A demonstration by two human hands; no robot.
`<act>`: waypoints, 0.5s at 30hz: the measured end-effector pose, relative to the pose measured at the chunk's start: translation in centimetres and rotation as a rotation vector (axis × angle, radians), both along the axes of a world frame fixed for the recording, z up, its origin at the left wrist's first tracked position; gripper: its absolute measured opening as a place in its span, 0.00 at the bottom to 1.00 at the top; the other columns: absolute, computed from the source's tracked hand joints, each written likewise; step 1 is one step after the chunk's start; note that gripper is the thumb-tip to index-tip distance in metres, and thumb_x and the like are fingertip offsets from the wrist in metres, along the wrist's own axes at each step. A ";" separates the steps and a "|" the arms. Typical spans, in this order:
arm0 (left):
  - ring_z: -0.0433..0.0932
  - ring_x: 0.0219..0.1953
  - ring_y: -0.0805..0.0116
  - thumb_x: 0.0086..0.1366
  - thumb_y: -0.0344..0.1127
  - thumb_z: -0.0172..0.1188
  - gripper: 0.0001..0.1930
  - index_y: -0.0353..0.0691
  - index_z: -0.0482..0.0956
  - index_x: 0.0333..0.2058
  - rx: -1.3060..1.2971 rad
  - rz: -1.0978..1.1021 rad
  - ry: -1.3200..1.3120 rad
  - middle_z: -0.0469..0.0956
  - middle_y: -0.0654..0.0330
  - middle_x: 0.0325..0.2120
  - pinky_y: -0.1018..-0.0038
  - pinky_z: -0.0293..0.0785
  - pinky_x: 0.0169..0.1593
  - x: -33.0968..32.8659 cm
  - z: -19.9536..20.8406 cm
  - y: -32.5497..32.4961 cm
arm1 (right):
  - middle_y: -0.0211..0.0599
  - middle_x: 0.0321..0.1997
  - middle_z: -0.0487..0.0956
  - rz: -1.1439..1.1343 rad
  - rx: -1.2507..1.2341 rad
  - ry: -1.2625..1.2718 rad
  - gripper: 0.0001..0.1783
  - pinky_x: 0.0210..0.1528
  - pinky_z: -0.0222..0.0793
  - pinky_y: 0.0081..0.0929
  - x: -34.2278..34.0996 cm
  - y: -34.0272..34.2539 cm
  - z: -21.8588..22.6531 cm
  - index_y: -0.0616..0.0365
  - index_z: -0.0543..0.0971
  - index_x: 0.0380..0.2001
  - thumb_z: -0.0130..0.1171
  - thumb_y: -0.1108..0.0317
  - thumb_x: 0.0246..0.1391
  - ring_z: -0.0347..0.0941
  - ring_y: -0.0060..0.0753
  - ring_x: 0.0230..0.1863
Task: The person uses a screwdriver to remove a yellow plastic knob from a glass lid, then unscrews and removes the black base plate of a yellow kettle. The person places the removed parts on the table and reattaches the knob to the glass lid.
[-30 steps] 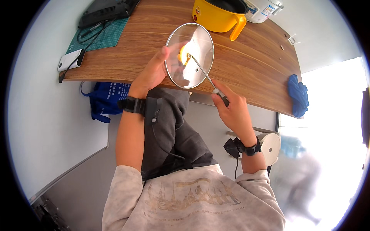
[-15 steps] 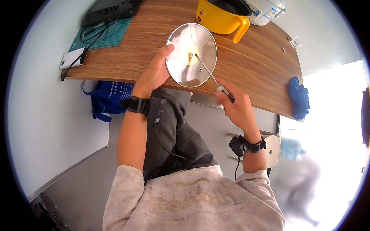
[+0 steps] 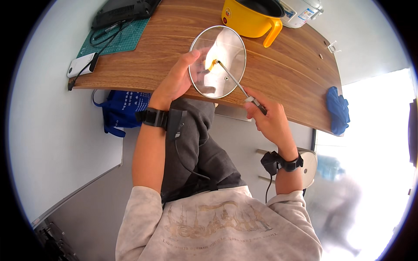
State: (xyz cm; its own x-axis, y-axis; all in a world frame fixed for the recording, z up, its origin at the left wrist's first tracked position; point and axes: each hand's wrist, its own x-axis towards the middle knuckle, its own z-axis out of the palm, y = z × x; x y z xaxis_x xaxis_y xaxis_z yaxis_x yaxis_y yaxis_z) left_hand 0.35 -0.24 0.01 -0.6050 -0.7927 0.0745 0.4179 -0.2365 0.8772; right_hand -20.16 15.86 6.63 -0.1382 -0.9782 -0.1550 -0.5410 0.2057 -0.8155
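Note:
A round glass lid (image 3: 231, 48) with a metal rim is tilted up over the near edge of the table. My left hand (image 3: 176, 80) is closed on its left side, thumb over the rim and fingers showing through the glass behind it. In my right hand (image 3: 267, 114) is a screwdriver (image 3: 235, 81) with a long metal shaft and a dark and grey handle. Its tip meets the screw at the lid's centre, where a yellow knob (image 3: 211, 66) shows through from the other side. A small vent hole sits in the glass below the centre.
Beyond the lid, a yellow electric pot (image 3: 248, 21) with a side handle stands on the wooden table (image 3: 170, 41), beside a white appliance (image 3: 300, 12). At left are a green cutting mat (image 3: 126, 42), a white power bank (image 3: 82, 65) and cables. A blue cloth (image 3: 337, 111) lies at right.
The lid has shifted and tilted slightly, so my left fingers now show through the glass. The screwdriver tip has moved left onto the centre screw.

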 end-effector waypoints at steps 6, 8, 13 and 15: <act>0.74 0.59 0.58 0.69 0.57 0.51 0.35 0.32 0.64 0.63 0.013 0.002 0.018 0.72 0.49 0.58 0.60 0.79 0.54 0.0 0.3 0.3 | 0.48 0.26 0.80 0.069 -0.100 0.110 0.18 0.34 0.72 0.33 -0.4 -0.3 1.2 0.57 0.78 0.55 0.55 0.66 0.64 0.77 0.43 0.26; 0.75 0.58 0.58 0.69 0.56 0.50 0.35 0.33 0.64 0.63 0.017 0.001 0.025 0.72 0.49 0.58 0.60 0.80 0.53 0.0 0.3 0.2 | 0.52 0.27 0.79 0.077 -0.147 0.137 0.17 0.34 0.71 0.36 -0.4 -0.5 1.6 0.58 0.79 0.53 0.54 0.65 0.65 0.76 0.51 0.27; 0.75 0.58 0.58 0.68 0.57 0.51 0.35 0.33 0.64 0.63 0.031 0.027 -0.008 0.73 0.49 0.58 0.61 0.81 0.51 0.0 -0.3 -0.2 | 0.52 0.27 0.79 0.117 -0.195 0.294 0.15 0.33 0.70 0.41 -0.6 -1.0 2.4 0.56 0.82 0.50 0.54 0.65 0.64 0.74 0.57 0.28; 0.75 0.57 0.60 0.68 0.60 0.49 0.38 0.32 0.65 0.63 0.038 0.023 -0.035 0.73 0.50 0.58 0.63 0.81 0.50 0.1 -0.7 -0.4 | 0.50 0.26 0.80 0.137 -0.253 0.388 0.14 0.32 0.71 0.41 -1.0 -1.2 2.8 0.53 0.83 0.48 0.56 0.64 0.63 0.74 0.57 0.28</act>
State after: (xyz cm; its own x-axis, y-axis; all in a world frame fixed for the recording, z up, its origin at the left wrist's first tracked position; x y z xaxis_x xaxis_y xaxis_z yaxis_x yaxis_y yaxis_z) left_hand 0.42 -0.60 -0.65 -0.5885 -0.8081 0.0237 0.3932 -0.2604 0.8818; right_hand -21.13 14.62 9.41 -0.0056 -0.9919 0.1272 -0.8233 -0.0677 -0.5636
